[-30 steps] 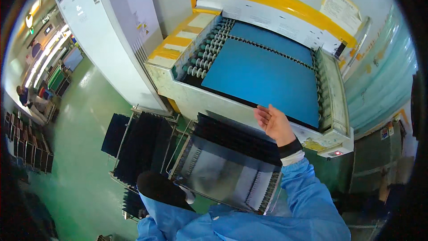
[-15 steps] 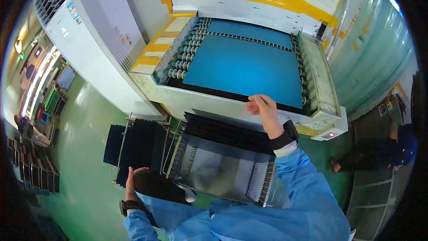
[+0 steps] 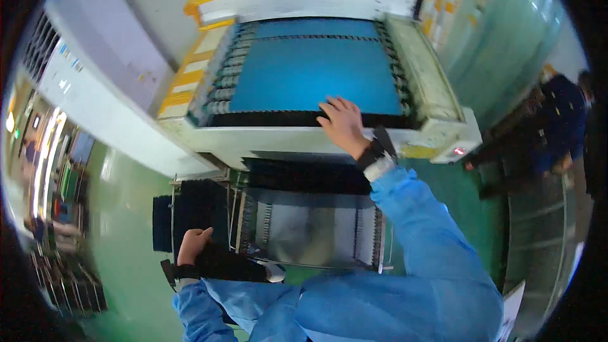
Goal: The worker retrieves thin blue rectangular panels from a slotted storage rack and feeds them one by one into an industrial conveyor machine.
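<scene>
A large blue panel (image 3: 313,73) lies on the roller conveyor of a pale machine. At its near edge, my right hand (image 3: 343,125) is open with fingers spread, over the dark strip at the machine's front; whether it touches the panel I cannot tell. It holds nothing. Low on the left, my left hand (image 3: 193,246) is loosely curled by my dark-trousered leg (image 3: 231,265), with nothing visible in it. Below the machine stands a slotted rack (image 3: 304,228) with dark sheets (image 3: 301,176) at its far end.
More dark panels (image 3: 201,209) stand in a frame left of the rack. A tall white cabinet (image 3: 120,114) rises beside the machine. Another person (image 3: 560,117) in dark blue is at the right, near a grey metal cart (image 3: 538,234). Several racked boards (image 3: 69,278) stand far left.
The view has shifted and turned. My right hand has gone from sideways, fingers bent, to palm down and spread. My left hand's fingers have curled. The other person shows more fully.
</scene>
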Tool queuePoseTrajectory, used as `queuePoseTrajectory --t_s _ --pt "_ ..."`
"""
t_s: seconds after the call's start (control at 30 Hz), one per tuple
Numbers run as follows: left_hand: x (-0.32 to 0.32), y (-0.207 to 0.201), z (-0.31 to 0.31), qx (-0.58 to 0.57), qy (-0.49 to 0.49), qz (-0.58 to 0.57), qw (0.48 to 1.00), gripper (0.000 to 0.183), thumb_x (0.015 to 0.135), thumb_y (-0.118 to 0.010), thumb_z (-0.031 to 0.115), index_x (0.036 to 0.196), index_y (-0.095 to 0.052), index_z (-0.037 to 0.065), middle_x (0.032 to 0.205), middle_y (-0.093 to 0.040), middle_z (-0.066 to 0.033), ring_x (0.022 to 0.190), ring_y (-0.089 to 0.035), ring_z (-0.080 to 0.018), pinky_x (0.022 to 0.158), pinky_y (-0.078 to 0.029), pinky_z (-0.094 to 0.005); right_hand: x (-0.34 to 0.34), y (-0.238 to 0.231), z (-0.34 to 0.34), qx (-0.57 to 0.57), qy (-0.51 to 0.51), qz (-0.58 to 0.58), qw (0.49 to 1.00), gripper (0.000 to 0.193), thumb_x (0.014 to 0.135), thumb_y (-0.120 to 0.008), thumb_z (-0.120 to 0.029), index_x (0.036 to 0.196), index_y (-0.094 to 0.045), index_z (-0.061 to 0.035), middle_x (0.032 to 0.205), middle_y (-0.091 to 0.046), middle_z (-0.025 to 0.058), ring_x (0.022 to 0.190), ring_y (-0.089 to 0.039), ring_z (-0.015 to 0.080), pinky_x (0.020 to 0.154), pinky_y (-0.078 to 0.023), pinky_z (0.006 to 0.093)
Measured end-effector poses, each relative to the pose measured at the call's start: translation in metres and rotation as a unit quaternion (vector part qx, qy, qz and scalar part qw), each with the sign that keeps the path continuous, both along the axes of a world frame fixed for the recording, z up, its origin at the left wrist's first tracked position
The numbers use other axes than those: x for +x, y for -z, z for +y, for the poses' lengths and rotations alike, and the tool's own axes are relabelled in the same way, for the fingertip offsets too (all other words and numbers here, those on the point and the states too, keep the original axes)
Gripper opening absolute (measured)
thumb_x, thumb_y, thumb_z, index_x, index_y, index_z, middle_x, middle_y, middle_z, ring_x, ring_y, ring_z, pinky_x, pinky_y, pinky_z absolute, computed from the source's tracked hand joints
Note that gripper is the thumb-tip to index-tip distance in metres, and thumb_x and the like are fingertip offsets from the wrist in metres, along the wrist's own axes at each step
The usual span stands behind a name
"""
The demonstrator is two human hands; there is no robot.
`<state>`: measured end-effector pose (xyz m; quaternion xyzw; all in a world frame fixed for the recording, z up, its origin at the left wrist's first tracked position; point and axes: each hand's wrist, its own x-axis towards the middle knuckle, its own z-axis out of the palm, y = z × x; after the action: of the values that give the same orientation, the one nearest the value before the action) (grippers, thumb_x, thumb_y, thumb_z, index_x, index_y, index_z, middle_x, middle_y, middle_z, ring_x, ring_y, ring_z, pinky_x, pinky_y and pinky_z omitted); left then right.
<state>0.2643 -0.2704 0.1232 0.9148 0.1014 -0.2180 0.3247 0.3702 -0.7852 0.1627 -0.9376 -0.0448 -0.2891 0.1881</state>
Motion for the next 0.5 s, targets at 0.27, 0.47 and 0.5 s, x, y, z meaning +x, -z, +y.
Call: queuePoseTrajectory --t_s 0.27,0.47,0.5 --pt "0.019 0.036 0.023 -0.108 -0.039 0.025 0.993 0.036 0.088 -0.057 0.028 0.068 -0.061 -0.002 0.061 -0.061 -0.0074 0.053 -0.057 -0.0134 0.049 -0.046 -0.0257 0.013 0.015 -0.008 0.015 0.004 -0.040 0.999 0.033 0.080 -0.060 -0.026 0.110 -0.060 -0.0129 0.122 -0.053 0.0101 0.117 -0.043 0.0331 0.097 -0.030 0.0487" --pt "0.026 0.038 0.025 -0.076 -0.029 0.031 0.996 0.033 0.087 -0.058 0.028 0.071 -0.061 -0.001 0.064 -0.061 -0.0076 0.051 -0.059 -0.0159 0.047 -0.046 -0.0264 0.011 0.011 -0.009 0.015 0.009 -0.021 1.000 0.033 0.081 -0.060 -0.026 0.110 -0.060 -0.0112 0.120 -0.054 0.0114 0.117 -0.044 0.0333 0.097 -0.032 0.0478" --pt "0.026 0.037 0.024 -0.074 -0.026 0.029 0.997 0.033 0.087 -0.058 0.028 0.071 -0.061 -0.001 0.064 -0.061 -0.0076 0.051 -0.059 -0.0159 0.047 -0.046 -0.0264 0.010 0.010 -0.008 0.015 0.010 -0.020 1.000 0.034 0.079 -0.061 -0.026 0.110 -0.060 -0.0100 0.119 -0.054 0.0122 0.117 -0.045 0.0335 0.096 -0.034 0.0476"
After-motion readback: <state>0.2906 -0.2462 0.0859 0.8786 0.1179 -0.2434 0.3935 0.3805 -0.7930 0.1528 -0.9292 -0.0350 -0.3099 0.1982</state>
